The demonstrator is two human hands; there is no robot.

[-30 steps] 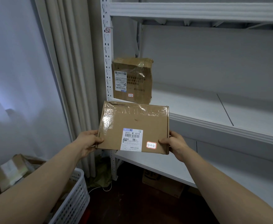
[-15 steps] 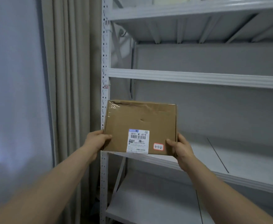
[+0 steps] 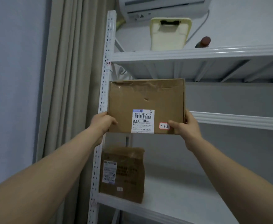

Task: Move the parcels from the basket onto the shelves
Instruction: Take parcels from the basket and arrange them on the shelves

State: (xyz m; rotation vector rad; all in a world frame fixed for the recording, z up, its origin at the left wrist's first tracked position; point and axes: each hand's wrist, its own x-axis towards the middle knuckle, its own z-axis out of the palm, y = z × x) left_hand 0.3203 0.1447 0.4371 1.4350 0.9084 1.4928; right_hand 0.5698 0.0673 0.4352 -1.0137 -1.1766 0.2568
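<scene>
A flat brown cardboard parcel (image 3: 146,101) with a white barcode label and a small sticker reading 3-1-2 is held up in front of the white metal shelf unit (image 3: 229,120). My left hand (image 3: 102,122) grips its lower left edge and my right hand (image 3: 183,125) grips its lower right corner, thumb on the front face. The parcel hangs between the middle shelf edge and the shelf above it. A second brown parcel (image 3: 124,175) stands upright at the left end of the lower shelf (image 3: 189,204). The basket is out of view.
The top shelf (image 3: 197,53) holds a pale yellow plastic item (image 3: 169,34) and a small brownish object (image 3: 203,42). An air conditioner (image 3: 163,5) hangs above. A beige curtain (image 3: 71,94) and a pale wall lie left of the perforated shelf upright (image 3: 106,78).
Both hands have lifted the flat parcel upward, from the lower shelf level to the level of the middle and upper shelves. My view has tilted up, so the basket has left the frame.
</scene>
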